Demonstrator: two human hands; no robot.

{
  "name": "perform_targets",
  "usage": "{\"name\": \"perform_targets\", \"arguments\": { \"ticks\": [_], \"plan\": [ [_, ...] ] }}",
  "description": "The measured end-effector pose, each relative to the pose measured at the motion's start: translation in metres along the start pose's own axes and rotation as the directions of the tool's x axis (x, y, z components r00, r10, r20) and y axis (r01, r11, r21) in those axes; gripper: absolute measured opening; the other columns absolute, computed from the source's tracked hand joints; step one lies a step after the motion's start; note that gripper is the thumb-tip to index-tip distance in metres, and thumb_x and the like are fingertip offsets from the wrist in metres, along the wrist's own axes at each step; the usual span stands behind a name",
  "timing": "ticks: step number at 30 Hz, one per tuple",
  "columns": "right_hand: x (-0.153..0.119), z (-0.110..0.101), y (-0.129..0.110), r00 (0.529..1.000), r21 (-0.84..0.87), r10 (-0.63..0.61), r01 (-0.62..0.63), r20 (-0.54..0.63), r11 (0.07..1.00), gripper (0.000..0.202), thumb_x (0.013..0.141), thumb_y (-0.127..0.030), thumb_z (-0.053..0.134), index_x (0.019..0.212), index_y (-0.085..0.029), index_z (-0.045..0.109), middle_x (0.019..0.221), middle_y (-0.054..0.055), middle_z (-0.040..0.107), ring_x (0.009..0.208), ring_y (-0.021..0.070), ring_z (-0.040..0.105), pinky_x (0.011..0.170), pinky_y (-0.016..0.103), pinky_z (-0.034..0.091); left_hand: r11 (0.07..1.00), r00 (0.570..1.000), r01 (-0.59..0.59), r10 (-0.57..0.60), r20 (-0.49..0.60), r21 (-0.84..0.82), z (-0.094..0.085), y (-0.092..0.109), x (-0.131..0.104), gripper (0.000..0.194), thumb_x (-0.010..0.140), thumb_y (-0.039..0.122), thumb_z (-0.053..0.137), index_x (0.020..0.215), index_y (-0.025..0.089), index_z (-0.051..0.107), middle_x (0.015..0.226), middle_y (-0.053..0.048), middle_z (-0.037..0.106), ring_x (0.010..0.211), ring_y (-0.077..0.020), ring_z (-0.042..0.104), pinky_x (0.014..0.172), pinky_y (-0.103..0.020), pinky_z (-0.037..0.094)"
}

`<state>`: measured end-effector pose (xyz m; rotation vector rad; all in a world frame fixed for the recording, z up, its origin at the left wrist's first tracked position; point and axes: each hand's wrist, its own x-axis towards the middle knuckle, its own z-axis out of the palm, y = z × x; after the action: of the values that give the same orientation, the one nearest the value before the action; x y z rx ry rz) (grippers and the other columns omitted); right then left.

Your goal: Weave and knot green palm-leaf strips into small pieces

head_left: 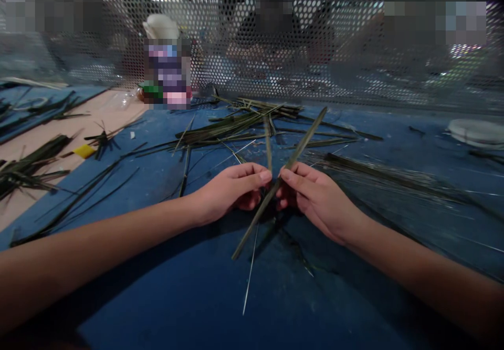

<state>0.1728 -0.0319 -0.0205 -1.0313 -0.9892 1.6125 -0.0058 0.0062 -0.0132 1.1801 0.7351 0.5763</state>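
Hands pinch crossing strips over a blue surface

The right hand [323, 198] is closed in a pinch, thumb against fingers, around a long flat greenish strip [271, 197]. That strip slants across the gap between the two hands, one end up toward the far edge of the surface [177, 297], the other down toward the near edge and to the left.

The left hand [230, 188] is also closed in a fingertip pinch, on the lower end of a narrow strip [268, 142] that rises almost straight toward the far edge. The fingertips of both hands are near each other. Below them, a thin shiny strand [250, 279] points toward the near edge.

Along the middle of the far edge lies a loose pile of strips [240, 122], its pieces crossing at many angles, and just behind stands a perforated metal screen [315, 11]. A white round object [476, 131] sits at the far right corner. Nearer, beyond the right hand, a dark bundle [394, 179] runs toward the right edge.

Beside the left edge, a pale panel [106, 106] carries a leafy dark clump [43, 156] and a yellow tag [84, 151].
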Motion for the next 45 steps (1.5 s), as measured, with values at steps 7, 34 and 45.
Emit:
{"name": "perform_targets", "arguments": {
  "ticks": [7, 34, 45],
  "plan": [
    [-0.0018, -0.002, 0.0031, 0.998, -0.073, -0.052, 0.054, 0.031, 0.996, 0.015, 0.086, -0.034, 0.062, 0.083, -0.02, 0.057, 0.07, -0.002, 0.061, 0.059, 0.0105, 0.056, 0.057, 0.025, 0.049, 0.995, 0.995, 0.04, -0.048, 0.083, 0.095, -0.001, 0.0041, -0.0005, 0.022, 0.078, 0.033, 0.068, 0.081, 0.015, 0.056, 0.064, 0.006, 0.049, 0.052, -0.0037, 0.04, 0.049, -0.017, 0.029],
    [-0.0028, 0.0011, -0.0021, 0.991, -0.256, 0.035, 0.0, 0.132, 0.967, 0.022, 0.082, -0.039, 0.065, 0.085, -0.018, 0.058, 0.064, -0.002, 0.06, 0.049, 0.0106, 0.057, 0.046, 0.024, 0.051, 1.0, 0.995, 0.026, -0.026, 0.096, -0.003, -0.0071, 0.0002, 0.0016, 0.018, 0.08, 0.024, 0.067, 0.077, 0.015, 0.052, 0.057, 0.007, 0.044, 0.048, -0.0031, 0.037, 0.046, -0.014, 0.027],
    [-0.0003, 0.0003, -0.0009, 0.998, -0.028, -0.022, 0.021, -0.057, 0.999, 0.016, 0.085, -0.032, 0.062, 0.081, -0.019, 0.053, 0.06, -0.004, 0.057, 0.044, 0.0097, 0.051, 0.037, 0.022, 0.047, 0.995, 0.997, -0.069, 0.071, 0.026, -0.077, -0.0085, 0.0019, 0.0056, 0.02, 0.084, 0.032, 0.062, 0.081, 0.015, 0.053, 0.058, 0.004, 0.045, 0.05, -0.0056, 0.04, 0.048, -0.017, 0.03]
  ]
}}
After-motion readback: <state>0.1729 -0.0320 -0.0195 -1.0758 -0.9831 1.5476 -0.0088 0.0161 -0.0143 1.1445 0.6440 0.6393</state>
